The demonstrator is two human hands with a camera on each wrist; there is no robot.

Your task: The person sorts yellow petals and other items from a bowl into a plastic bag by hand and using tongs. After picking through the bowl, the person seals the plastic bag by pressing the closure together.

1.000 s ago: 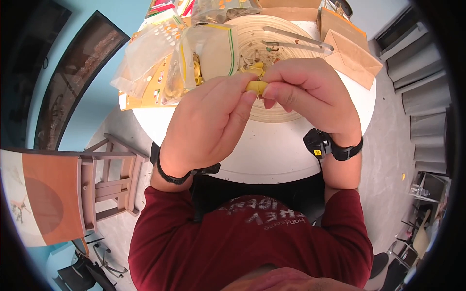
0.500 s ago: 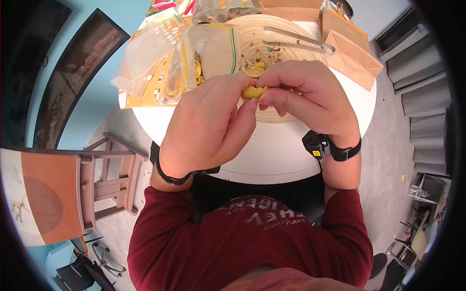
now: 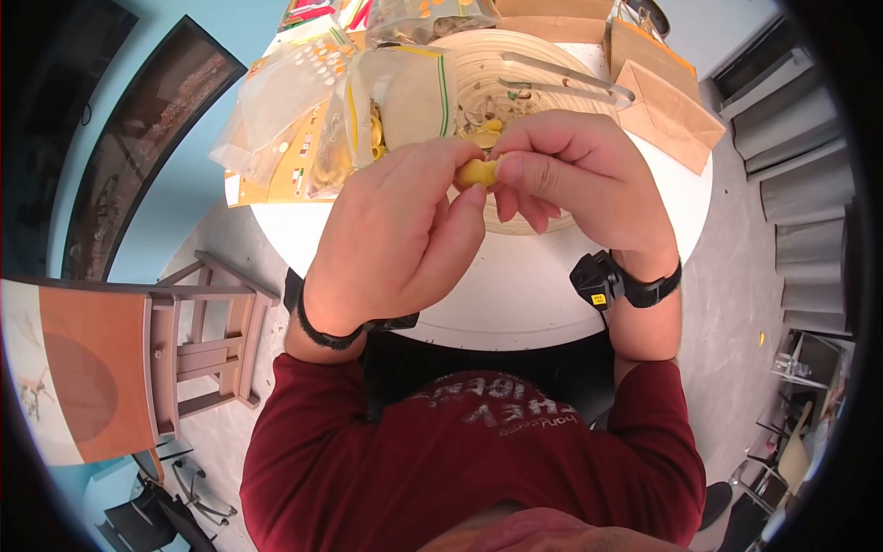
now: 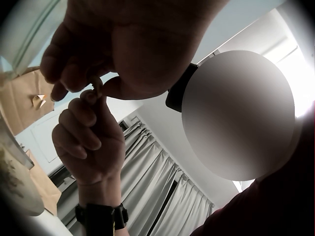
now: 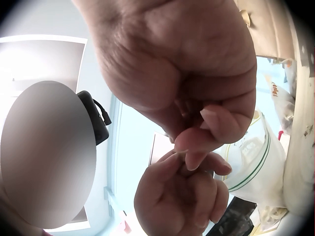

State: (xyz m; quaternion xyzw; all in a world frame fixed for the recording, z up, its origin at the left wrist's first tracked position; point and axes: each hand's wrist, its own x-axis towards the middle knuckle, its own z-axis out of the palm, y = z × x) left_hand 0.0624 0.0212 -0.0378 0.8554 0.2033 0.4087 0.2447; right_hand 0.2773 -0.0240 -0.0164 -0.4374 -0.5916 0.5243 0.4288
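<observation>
Between both hands, over the near part of a round wooden tray (image 3: 543,46), is a small, curved yellow piece (image 3: 475,173) of a kind I cannot tell. The left hand (image 3: 391,235) pinches its left end between thumb and fingers. At its right end, the right hand (image 3: 584,175) pinches with thumb and forefinger, its other fingers loosely curled below. More yellow pieces (image 3: 482,138) lie in the tray just beyond the fingertips, among small brown bits. Both wrist views show the fingertips meeting, and the fingers hide most of the piece there.
Metal tongs (image 3: 570,81) lie across the tray's right side. Left of it stands an open zip bag (image 3: 405,97) near yellow pieces, with another clear bag (image 3: 276,110) beyond. Brown paper bags (image 3: 667,115) stand at the right of the white table (image 3: 515,294).
The right thumb and fingers have shifted on the yellow piece, its lower fingers now hanging more spread. The left hand moved slightly and keeps its pinch.
</observation>
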